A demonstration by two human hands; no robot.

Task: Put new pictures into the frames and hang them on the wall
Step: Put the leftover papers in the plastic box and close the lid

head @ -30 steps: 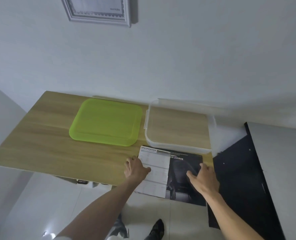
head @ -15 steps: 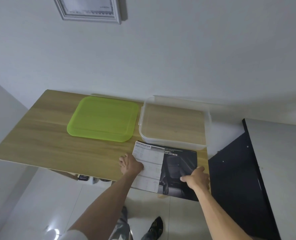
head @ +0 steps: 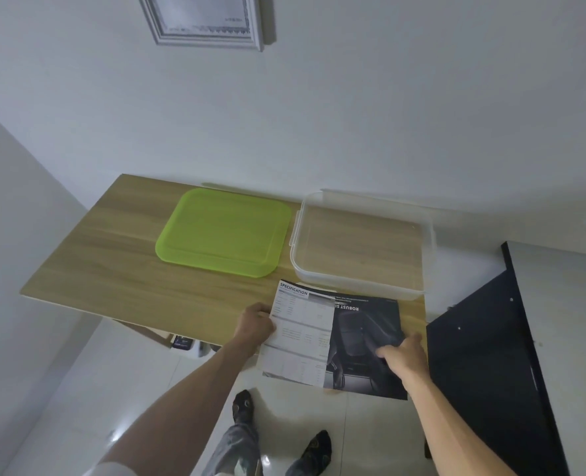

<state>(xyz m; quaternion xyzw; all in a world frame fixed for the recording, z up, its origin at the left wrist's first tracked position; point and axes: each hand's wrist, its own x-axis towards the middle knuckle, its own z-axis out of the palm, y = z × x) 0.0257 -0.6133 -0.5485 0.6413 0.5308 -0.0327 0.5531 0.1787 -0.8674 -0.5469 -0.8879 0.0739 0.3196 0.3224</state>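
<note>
A printed sheet point(head: 305, 334), white with a "SPECIFICATION" table on the left and a dark picture point(head: 360, 324) on the right, lies at the near edge of the wooden table point(head: 113, 269) and hangs over it. My left hand point(head: 255, 324) grips its left edge with curled fingers. My right hand point(head: 404, 352) pinches the dark right part, which is creased under the fingers. A silver picture frame point(head: 202, 25) with a document in it hangs on the wall above.
A green plastic lid point(head: 222, 231) lies flat mid-table. To its right stands a clear plastic box point(head: 428, 242), nothing inside. A black panel point(head: 483, 355) leans at the right of the table. My feet point(head: 243, 407) stand on the white floor tiles.
My right hand went from lying flat on the dark page to pinching and creasing it. The sheet slid slightly nearer me over the table edge. The view tilted up, showing more of the wall frame.
</note>
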